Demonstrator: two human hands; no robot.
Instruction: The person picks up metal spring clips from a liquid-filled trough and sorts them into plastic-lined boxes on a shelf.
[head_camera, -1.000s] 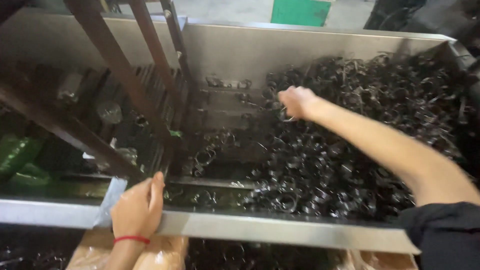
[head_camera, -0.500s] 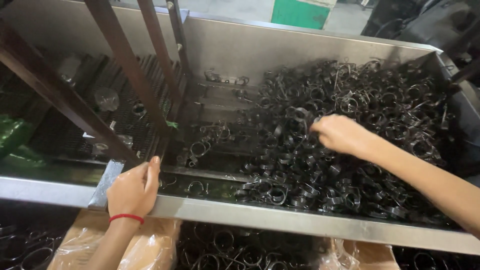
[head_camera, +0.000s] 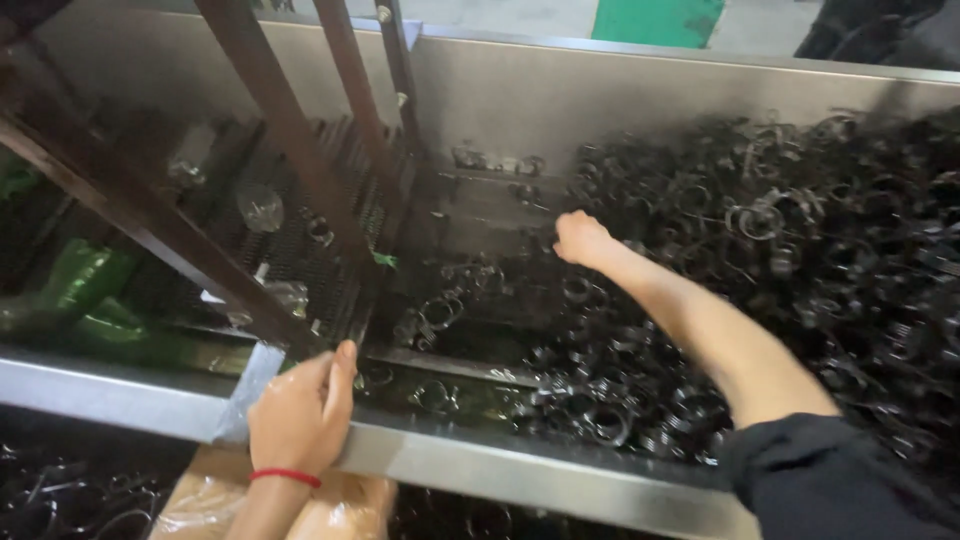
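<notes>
My right hand (head_camera: 582, 240) reaches far into the steel trough (head_camera: 620, 100), its grip curled narrow over the left fringe of the heap of dark metal clamps (head_camera: 800, 260); I cannot tell whether a clamp is caught inside the fingers. My left hand (head_camera: 300, 415) rests on the trough's near rim (head_camera: 470, 460), fingers draped over the edge and holding nothing loose, a red band (head_camera: 285, 477) at the wrist. To do this well, I judge I should drag or lift from the thin edge of the heap, where single clamps lie apart, not from the tangled mass to the right. The rim hand steadies my lean. Slanting brown bars (head_camera: 290, 140) cross just left of my reaching hand, so room lies rightward and toward me. A few stray clamps (head_camera: 435, 315) sit on the bare floor between heap and bars. Green bags (head_camera: 85, 290) lie well apart at left.
</notes>
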